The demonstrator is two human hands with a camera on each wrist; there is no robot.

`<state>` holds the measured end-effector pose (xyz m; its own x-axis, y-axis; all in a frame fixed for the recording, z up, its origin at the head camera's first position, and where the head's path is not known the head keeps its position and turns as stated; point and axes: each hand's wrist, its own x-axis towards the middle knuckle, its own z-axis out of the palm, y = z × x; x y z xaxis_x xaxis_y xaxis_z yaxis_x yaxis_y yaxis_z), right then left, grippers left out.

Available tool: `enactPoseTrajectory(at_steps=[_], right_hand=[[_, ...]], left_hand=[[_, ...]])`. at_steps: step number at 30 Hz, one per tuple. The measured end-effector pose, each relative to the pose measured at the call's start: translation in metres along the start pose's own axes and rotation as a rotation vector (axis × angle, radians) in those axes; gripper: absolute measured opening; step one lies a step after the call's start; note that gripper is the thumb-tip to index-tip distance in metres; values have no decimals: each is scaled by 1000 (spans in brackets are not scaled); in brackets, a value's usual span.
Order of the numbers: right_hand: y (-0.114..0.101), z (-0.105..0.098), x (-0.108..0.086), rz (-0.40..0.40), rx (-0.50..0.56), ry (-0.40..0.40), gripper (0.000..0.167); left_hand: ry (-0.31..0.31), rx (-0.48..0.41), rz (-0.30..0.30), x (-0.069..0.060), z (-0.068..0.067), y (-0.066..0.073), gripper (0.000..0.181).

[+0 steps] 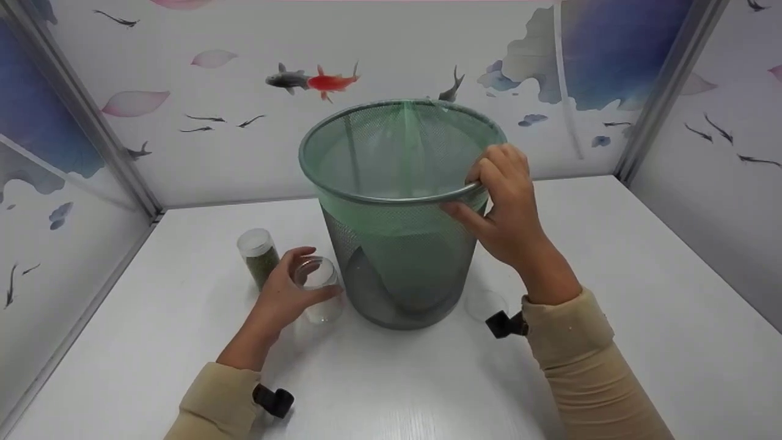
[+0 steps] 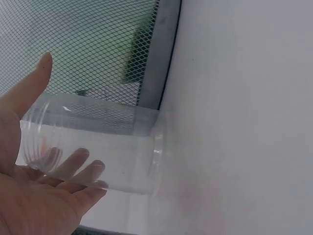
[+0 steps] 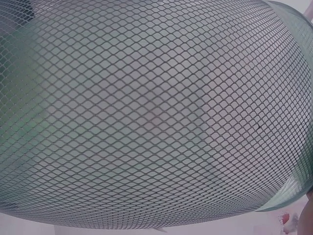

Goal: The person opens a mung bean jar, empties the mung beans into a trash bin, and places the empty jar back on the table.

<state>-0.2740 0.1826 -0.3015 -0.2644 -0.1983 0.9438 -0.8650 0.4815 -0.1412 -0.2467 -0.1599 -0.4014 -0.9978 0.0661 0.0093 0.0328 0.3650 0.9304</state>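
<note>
A black mesh wastebasket (image 1: 348,244) stands upright in the middle of the table, a thin green bag (image 1: 391,220) lining it and folded over its rim. My right hand (image 1: 510,201) grips the rim at the right, fingers over the inside and thumb outside. Left of the wastebasket, a clear jar (image 1: 324,308) stands lidless on the table. Around it is my left hand (image 1: 284,296), fingers behind and thumb at the front. In the left wrist view the thumb stands apart from the jar (image 2: 112,161). Mesh fills the right wrist view.
Left of my left hand stands a clear container (image 1: 261,260) of green contents with a whitish lid. A clear round disc (image 1: 487,304), perhaps a lid, lies right of the wastebasket. Printed panels (image 1: 232,153) enclose the white table (image 1: 391,379) at the back and sides.
</note>
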Motion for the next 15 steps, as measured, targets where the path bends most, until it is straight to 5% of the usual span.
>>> enactPoseTrajectory(at_steps=[7,15], right_hand=[[0,-1,0,3,-4,2,62],[1,0,0,-2,-2,4,61]], left_hand=[[55,8,78,-9,-22,24,82],[262,-116,174,-18,-56,39,64]])
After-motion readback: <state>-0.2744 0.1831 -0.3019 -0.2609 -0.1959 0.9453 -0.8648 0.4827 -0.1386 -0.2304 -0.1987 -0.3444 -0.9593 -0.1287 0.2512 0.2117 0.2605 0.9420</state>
